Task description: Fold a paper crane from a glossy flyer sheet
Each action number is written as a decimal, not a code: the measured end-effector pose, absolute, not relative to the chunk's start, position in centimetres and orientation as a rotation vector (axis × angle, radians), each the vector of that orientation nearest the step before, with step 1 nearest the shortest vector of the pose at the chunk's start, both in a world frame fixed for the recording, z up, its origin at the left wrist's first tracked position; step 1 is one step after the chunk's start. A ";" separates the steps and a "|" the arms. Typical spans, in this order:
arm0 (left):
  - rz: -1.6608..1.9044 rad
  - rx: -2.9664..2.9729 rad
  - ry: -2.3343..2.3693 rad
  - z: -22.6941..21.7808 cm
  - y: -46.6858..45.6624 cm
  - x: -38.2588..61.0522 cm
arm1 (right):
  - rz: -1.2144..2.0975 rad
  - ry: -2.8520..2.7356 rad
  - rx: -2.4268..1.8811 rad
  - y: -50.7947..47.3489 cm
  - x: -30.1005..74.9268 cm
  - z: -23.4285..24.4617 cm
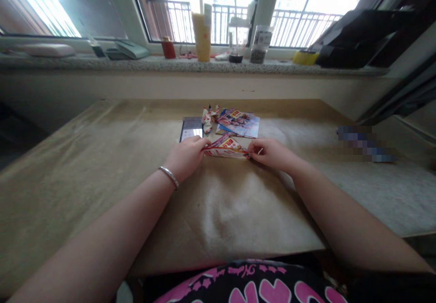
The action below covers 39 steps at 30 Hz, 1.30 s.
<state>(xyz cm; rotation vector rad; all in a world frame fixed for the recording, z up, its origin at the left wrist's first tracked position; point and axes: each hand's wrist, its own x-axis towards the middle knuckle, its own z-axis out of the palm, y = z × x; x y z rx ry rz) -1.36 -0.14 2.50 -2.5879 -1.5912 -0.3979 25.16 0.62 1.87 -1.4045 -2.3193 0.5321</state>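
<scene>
A folded sheet of printed paper (226,148), red, yellow and white, is stretched between my hands just above the table. My left hand (189,155), with a silver bangle at the wrist, pinches its left end. At the right corner, the fingertips of my right hand (272,153) are closed on the paper. A phone (191,128) with a lit screen lies just beyond my left hand. Beside the phone stands a small folded paper figure (208,119). Behind the folded sheet rests a stack of printed flyers (238,123).
The table (218,216) has a tan, wrinkled cover. A blurred dark packet (366,144) lies at the far right. Along the granite sill (136,66) stand a yellow drink cup (201,37), a clear lidded cup (237,39), a jar (261,44) and a red bottle (168,47).
</scene>
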 end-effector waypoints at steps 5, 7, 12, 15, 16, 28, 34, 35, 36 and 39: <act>-0.440 -2.603 -1.433 2.5 0.3 -1.8 | 0.452 -2.398 -1.269 0.3 25.1 2.2; -0.416 -2.691 -1.280 2.4 0.3 -1.7 | 0.451 -2.455 -1.154 0.3 25.1 2.2; -0.397 -2.977 -0.913 2.0 0.3 -1.3 | 0.504 -2.624 -0.993 0.2 25.1 2.2; -0.366 -3.027 -0.865 1.9 0.2 -1.1 | 0.514 -2.657 -0.973 0.3 25.0 2.2; -0.357 -3.032 -0.863 2.0 0.2 -1.1 | 0.509 -2.661 -0.961 0.3 25.0 2.1; -0.286 -3.047 -0.882 2.1 -0.2 -1.3 | 0.398 -2.686 -0.940 0.2 24.7 1.9; -0.236 -3.022 -0.940 2.7 -0.7 -1.1 | 0.340 -2.669 -0.990 -0.1 24.1 1.9; -0.224 -3.008 -0.934 2.8 -0.8 -1.0 | 0.332 -2.666 -0.995 -0.1 24.0 1.9; -0.220 -2.998 -0.915 2.8 -0.9 -0.9 | 0.327 -2.661 -0.993 -0.1 23.9 1.8; -0.238 -2.978 -0.812 2.8 -1.1 -0.3 | 0.329 -2.644 -0.961 0.0 23.8 1.5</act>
